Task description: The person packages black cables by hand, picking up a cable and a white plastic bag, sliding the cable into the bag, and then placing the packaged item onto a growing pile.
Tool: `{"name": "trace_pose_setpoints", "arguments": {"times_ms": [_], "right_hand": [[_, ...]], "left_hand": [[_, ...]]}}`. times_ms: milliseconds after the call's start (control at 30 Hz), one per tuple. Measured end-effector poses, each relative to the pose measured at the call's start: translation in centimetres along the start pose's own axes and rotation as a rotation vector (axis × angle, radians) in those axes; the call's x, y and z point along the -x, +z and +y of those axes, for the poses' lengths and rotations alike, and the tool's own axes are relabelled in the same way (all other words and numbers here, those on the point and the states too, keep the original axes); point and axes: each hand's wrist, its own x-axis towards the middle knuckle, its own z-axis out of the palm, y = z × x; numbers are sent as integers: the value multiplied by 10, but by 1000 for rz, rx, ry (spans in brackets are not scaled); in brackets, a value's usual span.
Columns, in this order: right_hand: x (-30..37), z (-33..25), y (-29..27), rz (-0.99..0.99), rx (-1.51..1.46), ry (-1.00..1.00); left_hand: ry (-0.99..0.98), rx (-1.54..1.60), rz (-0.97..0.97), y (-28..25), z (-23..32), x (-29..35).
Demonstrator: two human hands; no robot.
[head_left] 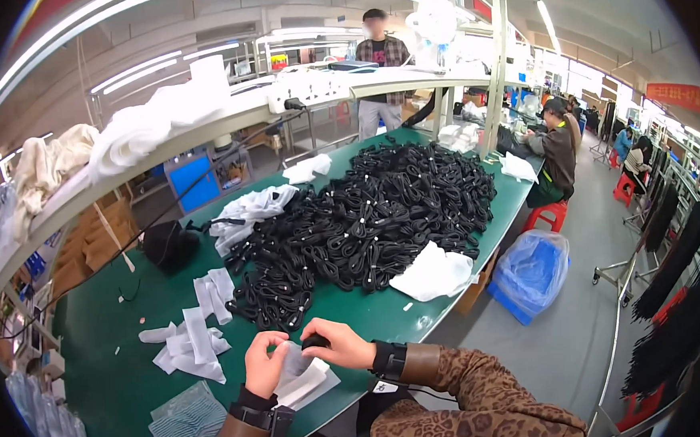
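Note:
At the near edge of the green table, my left hand [264, 364] pinches the mouth of a thin translucent bag [292, 365] between thumb and fingers. My right hand [342, 345] is closed around a small black cable bundle [316, 341], held right at the bag's upper edge. Most of that bundle is hidden by my fingers. Below both hands lies a folded white sleeve [302, 386]. Just beyond them spreads a large heap of black coiled cables [366, 217], each bundle tied with a small white band.
Loose white bags [193, 344] and a blue-striped clear bag [186, 425] lie to the left on the green table [109, 337]. A white sheet [431, 271] rests by the right edge. Beyond stands a blue bin [530, 275] with a plastic liner. A co-worker [558, 150] sits at the far right.

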Motion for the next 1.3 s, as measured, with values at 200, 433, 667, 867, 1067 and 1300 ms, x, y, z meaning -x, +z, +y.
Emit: {"name": "trace_pose_setpoints", "arguments": {"times_ms": [200,433,667,867,1067,1300], "right_hand": [[-16,-7,3,98,-6,-169],[-34,-5,2,80,2,-216],[-60,40,-19,159,321,-198],[-86,71,-9,-26,551,-176],[-117,79,25,-190,817,-296],[-140,111,61,-540,1073,-201]], "left_hand": [[-349,606,13,-11,33,-13],[-375,737,119,-60,-23,-20],[-60,-285,71,-163,-186,-40],[-247,-351,518,-164,-168,-23],[-303,-856,-114,-129,-84,9],[-361,-984,-282,-132,-125,-15]]}}
